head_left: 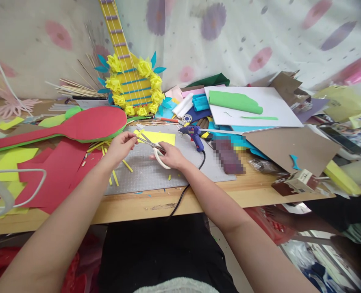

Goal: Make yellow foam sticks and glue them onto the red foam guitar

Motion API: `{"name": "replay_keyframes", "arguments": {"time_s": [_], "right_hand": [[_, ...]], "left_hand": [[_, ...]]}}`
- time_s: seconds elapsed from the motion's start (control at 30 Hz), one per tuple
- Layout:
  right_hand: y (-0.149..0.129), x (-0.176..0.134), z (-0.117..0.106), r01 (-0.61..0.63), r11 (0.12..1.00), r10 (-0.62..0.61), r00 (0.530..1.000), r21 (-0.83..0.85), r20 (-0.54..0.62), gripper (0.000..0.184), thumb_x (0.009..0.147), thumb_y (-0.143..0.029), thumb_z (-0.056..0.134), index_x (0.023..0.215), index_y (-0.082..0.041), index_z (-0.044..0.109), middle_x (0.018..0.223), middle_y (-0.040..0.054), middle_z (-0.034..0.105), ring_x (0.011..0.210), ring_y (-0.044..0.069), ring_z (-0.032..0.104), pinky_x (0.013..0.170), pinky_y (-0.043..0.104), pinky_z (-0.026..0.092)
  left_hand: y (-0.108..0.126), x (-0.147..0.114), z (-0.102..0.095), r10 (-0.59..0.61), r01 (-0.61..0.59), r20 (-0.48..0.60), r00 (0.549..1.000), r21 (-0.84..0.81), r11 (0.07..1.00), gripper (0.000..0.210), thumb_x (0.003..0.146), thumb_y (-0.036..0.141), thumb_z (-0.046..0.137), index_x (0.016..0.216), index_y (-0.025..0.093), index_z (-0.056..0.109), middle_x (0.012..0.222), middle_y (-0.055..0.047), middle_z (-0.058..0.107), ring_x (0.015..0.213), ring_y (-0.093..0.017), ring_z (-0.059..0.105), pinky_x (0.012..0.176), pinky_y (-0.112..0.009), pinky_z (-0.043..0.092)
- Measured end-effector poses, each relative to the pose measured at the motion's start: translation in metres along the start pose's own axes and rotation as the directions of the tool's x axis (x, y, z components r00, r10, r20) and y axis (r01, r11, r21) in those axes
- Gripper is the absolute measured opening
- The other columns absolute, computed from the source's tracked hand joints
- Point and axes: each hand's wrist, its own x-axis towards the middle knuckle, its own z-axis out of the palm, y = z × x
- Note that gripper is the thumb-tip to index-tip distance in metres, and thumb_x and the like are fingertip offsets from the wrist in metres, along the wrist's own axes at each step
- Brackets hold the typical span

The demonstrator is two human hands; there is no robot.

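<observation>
L hand point(122, 145) pinches yellow strip point(140, 132) nr tips of scissors point(152, 144), prob. to steady it. R hand point(172, 156) curls round their white handles point(160, 161) over grey mat point(144, 175), there prob. to guard worktop point(244, 187).

Left hand point(122, 145) in apparent pinch

The glue gun point(195, 136) lies on the mat point(150, 177), right of the scissors point(152, 144); the guitar point(134, 87) stands behind; cardboard point(290, 148) lies farther right.
</observation>
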Motion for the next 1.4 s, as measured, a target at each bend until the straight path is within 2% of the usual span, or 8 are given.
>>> {"name": "replay_keyframes", "arguments": {"time_s": [0.13,0.3,0.57,0.7,0.9,1.07,1.23,1.4], "right_hand": [[-0.006,-0.003,0.000,-0.026,0.996,0.028,0.999,-0.085,0.024,0.042,0.076,-0.060,0.048,0.082,-0.019,0.052,0.078,0.0011,0.061,0.066,0.013,0.051,0.055,0.023,0.026],[-0.008,-0.005,0.001,-0.022,0.988,0.023,1.000,-0.155,0.000,0.047,0.076,-0.065,0.044,0.085,-0.020,0.053,0.079,0.0023,0.064,0.068,0.015,0.055,0.055,0.024,0.023],[-0.009,-0.005,0.005,-0.015,0.972,0.008,1.000,-0.236,-0.029,0.050,0.077,-0.067,0.040,0.087,-0.020,0.054,0.081,0.0036,0.066,0.070,0.017,0.058,0.056,0.025,0.024],[-0.010,-0.004,0.007,-0.022,0.971,0.019,1.000,-0.240,-0.011,0.050,0.078,-0.066,0.040,0.086,-0.020,0.056,0.083,0.0048,0.066,0.072,0.016,0.058,0.058,0.025,0.026],[-0.007,-0.002,0.010,-0.024,0.972,0.012,0.999,-0.235,-0.050,0.049,0.079,-0.065,0.039,0.078,-0.020,0.057,0.079,0.0045,0.066,0.069,0.015,0.056,0.056,0.025,0.024],[-0.003,-0.001,0.003,-0.107,0.991,0.103,0.993,-0.083,-0.051,0.042,0.081,-0.061,0.040,0.080,-0.020,0.053,0.073,-0.0002,0.061,0.063,0.012,0.050,0.054,0.023,0.024],[-0.001,-0.003,-0.002,0.010,0.996,-0.013,0.999,-0.092,-0.032,0.038,0.078,-0.058,0.046,0.081,-0.020,0.051,0.076,-0.0004,0.059,0.065,0.012,0.049,0.055,0.022,0.024],[-0.002,-0.005,-0.003,0.099,0.987,-0.101,0.995,-0.129,-0.008,0.038,0.079,-0.056,0.047,0.083,-0.019,0.052,0.079,0.0013,0.059,0.067,0.012,0.048,0.057,0.023,0.024]], "left_hand": [[0.001,-0.004,0.003,0.031,-0.031,0.053,0.998,0.012,0.999,0.017,0.066,0.029,0.061,0.075,0.017,0.054,0.063,0.002,0.056,0.051,-0.007,0.043,0.051,-0.022,0.035],[-0.001,-0.005,0.001,0.066,-0.069,0.091,0.994,0.024,0.997,0.016,0.067,0.029,0.061,0.073,0.016,0.054,0.064,0.002,0.056,0.051,-0.007,0.043,0.051,-0.022,0.035],[-0.002,-0.004,0.001,0.042,-0.044,0.048,0.998,0.057,0.997,0.017,0.069,0.031,0.059,0.070,0.015,0.053,0.065,0.000,0.057,0.052,-0.008,0.044,0.051,-0.021,0.034],[-0.004,-0.004,0.000,0.035,-0.038,0.051,0.998,0.068,0.997,0.017,0.068,0.031,0.060,0.069,0.015,0.053,0.064,0.000,0.056,0.053,-0.008,0.044,0.053,-0.022,0.036],[-0.011,-0.003,-0.004,0.056,-0.062,0.080,0.995,0.077,0.995,0.026,0.067,0.040,0.060,0.070,0.016,0.053,0.066,-0.001,0.057,0.053,-0.008,0.044,0.053,-0.022,0.036],[-0.009,-0.005,-0.007,0.116,-0.130,0.122,0.986,0.110,0.985,0.031,0.070,0.046,0.056,0.079,0.016,0.056,0.071,-0.003,0.061,0.054,-0.009,0.046,0.052,-0.023,0.036],[-0.006,-0.008,-0.008,0.199,-0.231,0.196,0.960,0.155,0.960,0.030,0.075,0.045,0.052,0.077,0.016,0.058,0.070,-0.003,0.060,0.057,-0.010,0.047,0.057,-0.024,0.039],[-0.009,-0.008,-0.008,0.196,-0.236,0.212,0.957,0.182,0.955,0.032,0.075,0.048,0.052,0.080,0.017,0.058,0.071,-0.003,0.062,0.057,-0.011,0.047,0.058,-0.025,0.040]]}}
